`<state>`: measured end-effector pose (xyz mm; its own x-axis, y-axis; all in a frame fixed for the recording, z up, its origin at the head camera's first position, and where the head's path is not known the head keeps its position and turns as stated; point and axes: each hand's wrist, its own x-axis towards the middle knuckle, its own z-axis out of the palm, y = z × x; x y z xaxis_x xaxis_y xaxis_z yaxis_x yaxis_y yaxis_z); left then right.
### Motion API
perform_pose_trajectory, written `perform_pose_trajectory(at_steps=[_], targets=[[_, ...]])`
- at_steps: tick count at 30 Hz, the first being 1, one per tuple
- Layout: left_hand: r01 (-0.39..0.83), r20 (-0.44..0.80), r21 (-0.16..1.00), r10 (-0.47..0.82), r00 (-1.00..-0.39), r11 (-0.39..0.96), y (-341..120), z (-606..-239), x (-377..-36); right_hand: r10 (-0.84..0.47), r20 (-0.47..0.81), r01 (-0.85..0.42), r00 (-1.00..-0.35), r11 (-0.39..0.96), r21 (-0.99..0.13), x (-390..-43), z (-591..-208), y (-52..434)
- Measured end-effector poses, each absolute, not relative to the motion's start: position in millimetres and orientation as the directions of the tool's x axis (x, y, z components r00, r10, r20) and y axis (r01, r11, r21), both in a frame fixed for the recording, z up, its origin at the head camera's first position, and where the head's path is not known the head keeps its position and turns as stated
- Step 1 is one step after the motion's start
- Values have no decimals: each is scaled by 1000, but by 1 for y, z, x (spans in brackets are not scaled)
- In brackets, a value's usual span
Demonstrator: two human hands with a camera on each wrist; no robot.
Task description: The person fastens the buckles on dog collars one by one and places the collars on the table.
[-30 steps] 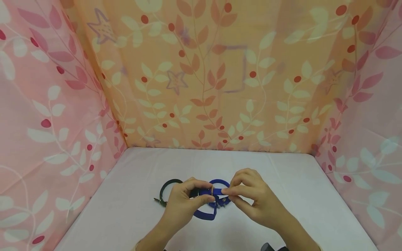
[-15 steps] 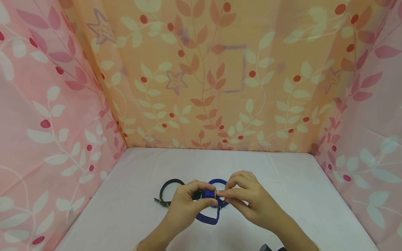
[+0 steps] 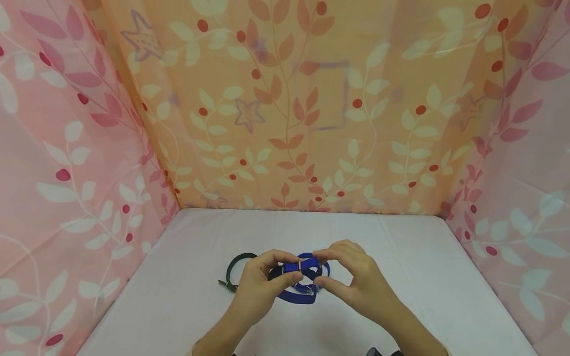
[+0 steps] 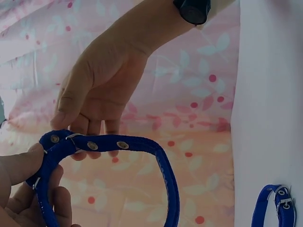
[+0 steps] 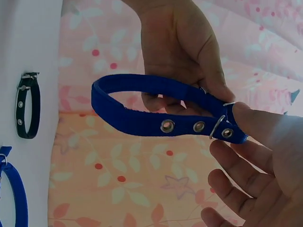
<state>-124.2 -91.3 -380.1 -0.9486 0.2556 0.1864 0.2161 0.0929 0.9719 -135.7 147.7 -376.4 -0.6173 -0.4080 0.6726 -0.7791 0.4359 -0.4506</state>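
A blue collar (image 3: pixel 297 297) with metal eyelets and wire-like rings is held up between both hands. My left hand (image 3: pixel 261 281) pinches it near a metal ring, thumb in front. On the right, the fingertips and thumb of my right hand (image 3: pixel 360 272) pinch the bent end of the strap. In the right wrist view the collar (image 5: pixel 142 124) makes a wide loop, and its eyeletted end passes through a ring by the right thumb. The left wrist view shows the collar (image 4: pixel 165 175) hanging as a loop below both hands. Fingers partly hide the buckle area.
A dark green collar (image 3: pixel 230 273) with a buckle lies on the white table (image 3: pixel 187 316) at the left. Behind the hands lies a second blue collar (image 4: pixel 285 203). Floral curtains (image 3: pixel 285 163) stand at the back and both sides.
The strap, flat between the hands a second ago, now bends into a small loop at the ring. My right index finger and thumb have spread farther apart around it.
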Motion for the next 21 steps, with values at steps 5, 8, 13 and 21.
perform_pose_trajectory(at_steps=[5,8,13,21], targets=[[210,190,977,281,-941,43,-91,-380,-123,-413,646,-762,-642,436,-479,-134,-379,143],[225,206,974,287,-935,33,-90,-381,-123,-401,665,-770,-630,433,-468,-134,-380,142],[270,242,959,252,-937,81,-90,-381,-125,-382,688,-777,-617,432,-457,-134,-380,142],[304,275,947,234,-933,100,-93,-382,-128,-359,705,-776,-611,446,-446,-134,-379,141]])
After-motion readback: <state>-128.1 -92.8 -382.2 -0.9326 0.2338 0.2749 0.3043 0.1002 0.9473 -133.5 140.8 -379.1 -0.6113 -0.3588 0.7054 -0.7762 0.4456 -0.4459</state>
